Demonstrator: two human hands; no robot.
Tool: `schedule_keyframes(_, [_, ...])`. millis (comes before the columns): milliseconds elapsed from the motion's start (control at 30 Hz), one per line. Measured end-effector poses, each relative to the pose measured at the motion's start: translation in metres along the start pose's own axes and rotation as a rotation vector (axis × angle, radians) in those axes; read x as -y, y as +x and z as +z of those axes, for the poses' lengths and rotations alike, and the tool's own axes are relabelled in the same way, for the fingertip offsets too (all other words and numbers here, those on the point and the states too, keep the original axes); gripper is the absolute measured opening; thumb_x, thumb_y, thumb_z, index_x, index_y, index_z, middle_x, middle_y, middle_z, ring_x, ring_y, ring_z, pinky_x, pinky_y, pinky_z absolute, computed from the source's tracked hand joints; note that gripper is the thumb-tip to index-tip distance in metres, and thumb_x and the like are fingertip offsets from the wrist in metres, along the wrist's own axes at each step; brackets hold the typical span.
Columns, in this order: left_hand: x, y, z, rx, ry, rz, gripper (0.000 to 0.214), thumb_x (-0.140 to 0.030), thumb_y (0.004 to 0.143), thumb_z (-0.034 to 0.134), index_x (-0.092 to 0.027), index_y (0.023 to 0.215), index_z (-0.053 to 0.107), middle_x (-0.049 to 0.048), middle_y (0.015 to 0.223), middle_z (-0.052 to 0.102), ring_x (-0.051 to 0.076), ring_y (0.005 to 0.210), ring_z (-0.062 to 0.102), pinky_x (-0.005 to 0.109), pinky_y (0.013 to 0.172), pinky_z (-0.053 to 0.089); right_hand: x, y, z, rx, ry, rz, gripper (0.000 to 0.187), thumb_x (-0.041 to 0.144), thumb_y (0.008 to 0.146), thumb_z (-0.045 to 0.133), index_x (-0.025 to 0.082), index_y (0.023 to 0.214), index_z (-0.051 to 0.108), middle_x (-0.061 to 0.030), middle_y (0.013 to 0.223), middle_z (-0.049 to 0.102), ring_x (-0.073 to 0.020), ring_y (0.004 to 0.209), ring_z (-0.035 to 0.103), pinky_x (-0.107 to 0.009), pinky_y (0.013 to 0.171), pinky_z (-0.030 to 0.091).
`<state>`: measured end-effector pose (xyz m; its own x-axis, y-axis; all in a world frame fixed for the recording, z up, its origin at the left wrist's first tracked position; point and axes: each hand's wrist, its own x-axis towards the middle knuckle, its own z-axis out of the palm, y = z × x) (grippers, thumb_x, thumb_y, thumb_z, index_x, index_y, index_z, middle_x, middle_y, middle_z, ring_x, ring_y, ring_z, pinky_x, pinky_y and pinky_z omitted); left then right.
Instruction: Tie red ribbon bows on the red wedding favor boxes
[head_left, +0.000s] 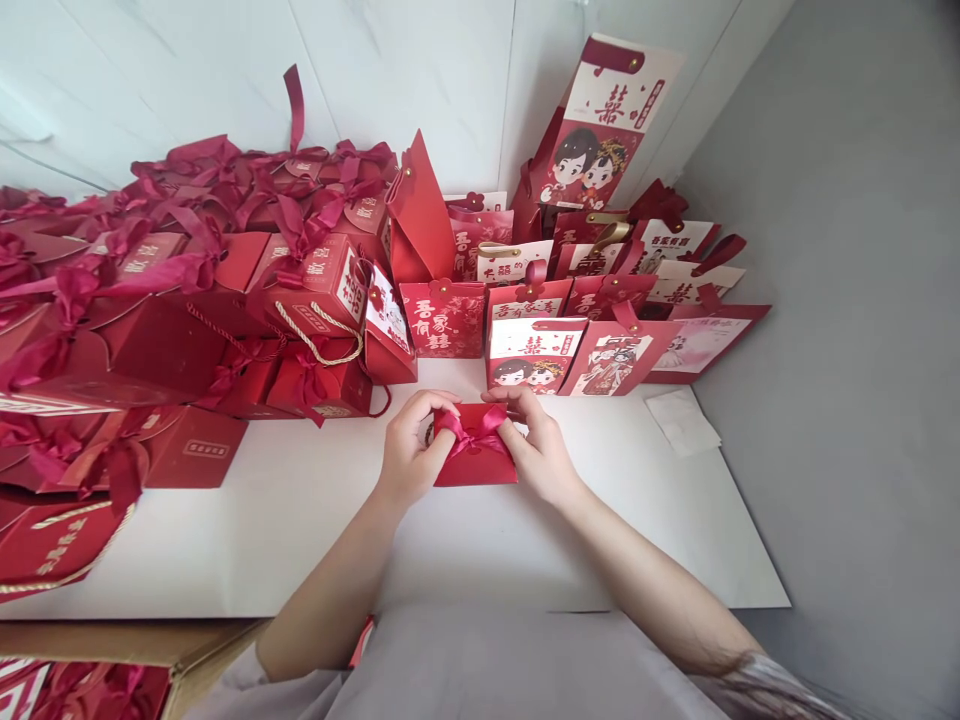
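Note:
A small red gift box (475,466) stands on the white tabletop (315,540) right in front of me. A dark pink ribbon bow (472,432) sits on its top. My left hand (409,450) grips the box's left side, its fingers pinched on the ribbon's left loop. From the other side, my right hand (534,446) pinches the right loop with thumb and forefinger. Both hands are closed on the ribbon.
A big heap of red ribbon-tied boxes (187,290) fills the left of the table. Red and white paper gift bags (600,310) stand in rows at the back. A white paper slip (682,422) lies at the right. A cardboard carton (127,650) sits lower left.

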<state>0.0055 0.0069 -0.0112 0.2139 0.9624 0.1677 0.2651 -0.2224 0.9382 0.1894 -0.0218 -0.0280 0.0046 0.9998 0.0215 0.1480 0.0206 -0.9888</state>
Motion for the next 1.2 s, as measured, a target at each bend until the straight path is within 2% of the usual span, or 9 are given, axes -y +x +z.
schedule_keyframes(100, [-0.0010,-0.0029,0.0035,-0.112,-0.025,-0.067,0.005,-0.017,0.087,0.055,-0.020,0.086,0.058,0.0061,0.106,0.069,0.021,0.101,0.067,0.035,0.090,0.054,-0.0001,-0.0002,0.0002,-0.004,0.007,-0.009,0.022,0.027,0.095,0.052,0.025,0.116,0.058,-0.0063,0.122,0.069,-0.0213,0.109,0.067,-0.034,0.087,0.056])
schedule_keyframes(167, [-0.0011,-0.0035,0.0044,-0.150,-0.027,-0.114,0.007,-0.020,0.088,0.055,-0.021,0.093,0.060,0.0054,0.107,0.069,0.021,0.102,0.068,0.033,0.087,0.056,0.0002,-0.0010,0.0015,-0.018,0.005,-0.011,0.022,0.028,0.095,0.052,0.025,0.116,0.059,-0.0069,0.122,0.069,-0.0219,0.109,0.067,-0.035,0.088,0.057])
schedule_keyframes(333, [-0.0046,-0.0041,0.0033,-0.069,0.110,-0.221,0.026,-0.020,0.091,0.049,-0.021,0.107,0.069,0.0039,0.103,0.073,0.019,0.088,0.070,0.028,0.073,0.057,0.0032,-0.0016,0.0046,-0.046,0.010,0.039,0.026,0.034,0.095,0.055,0.024,0.119,0.059,-0.0082,0.126,0.069,-0.0221,0.105,0.069,-0.033,0.082,0.059])
schedule_keyframes(433, [-0.0072,-0.0053,0.0001,-0.050,0.198,-0.185,0.029,-0.019,0.092,0.048,-0.022,0.111,0.070,0.0035,0.105,0.073,0.019,0.090,0.070,0.029,0.076,0.057,0.0036,-0.0005,0.0039,-0.051,-0.013,0.040,0.026,0.034,0.094,0.056,0.023,0.117,0.062,-0.0074,0.122,0.071,-0.0222,0.104,0.070,-0.034,0.085,0.058])
schedule_keyframes(600, [-0.0096,-0.0056,-0.0051,0.086,0.272,-0.137,0.030,-0.025,0.089,0.059,-0.023,0.118,0.066,0.0048,0.117,0.071,0.022,0.097,0.070,0.029,0.075,0.058,0.0008,-0.0004,0.0019,-0.040,-0.074,0.016,0.026,0.031,0.096,0.052,0.023,0.117,0.065,-0.0066,0.119,0.072,-0.0215,0.101,0.071,-0.033,0.083,0.059])
schedule_keyframes(800, [-0.0093,-0.0044,-0.0020,-0.046,0.246,-0.179,0.021,-0.022,0.092,0.055,-0.022,0.105,0.071,0.0035,0.108,0.075,0.021,0.096,0.071,0.029,0.077,0.059,0.0010,-0.0008,0.0010,-0.033,-0.159,0.017,0.025,0.030,0.096,0.051,0.024,0.116,0.065,-0.0057,0.116,0.073,-0.0220,0.097,0.072,-0.036,0.087,0.058])
schedule_keyframes(933, [-0.0069,-0.0062,0.0007,-0.066,0.231,-0.214,0.025,-0.024,0.094,0.053,-0.023,0.113,0.070,0.0043,0.109,0.075,0.021,0.095,0.073,0.029,0.076,0.060,0.0008,0.0000,-0.0003,-0.070,-0.159,-0.009,0.025,0.033,0.097,0.051,0.024,0.115,0.066,-0.0058,0.113,0.074,-0.0226,0.102,0.071,-0.037,0.090,0.058])
schedule_keyframes(1100, [-0.0042,-0.0077,0.0021,-0.071,0.299,-0.177,0.029,-0.027,0.097,0.050,-0.022,0.119,0.069,0.0057,0.111,0.076,0.023,0.096,0.072,0.034,0.084,0.058,-0.0001,0.0001,0.0001,-0.095,-0.133,0.002,0.026,0.037,0.098,0.051,0.025,0.115,0.066,-0.0056,0.115,0.074,-0.0229,0.102,0.071,-0.038,0.090,0.059])
schedule_keyframes(1200, [-0.0043,-0.0077,0.0019,-0.049,0.337,-0.188,0.034,-0.028,0.099,0.047,-0.021,0.126,0.066,0.0072,0.119,0.074,0.025,0.105,0.071,0.035,0.089,0.057,0.0001,-0.0006,0.0007,-0.099,-0.131,0.012,0.027,0.038,0.098,0.051,0.025,0.116,0.066,-0.0053,0.116,0.074,-0.0232,0.100,0.072,-0.038,0.091,0.059])
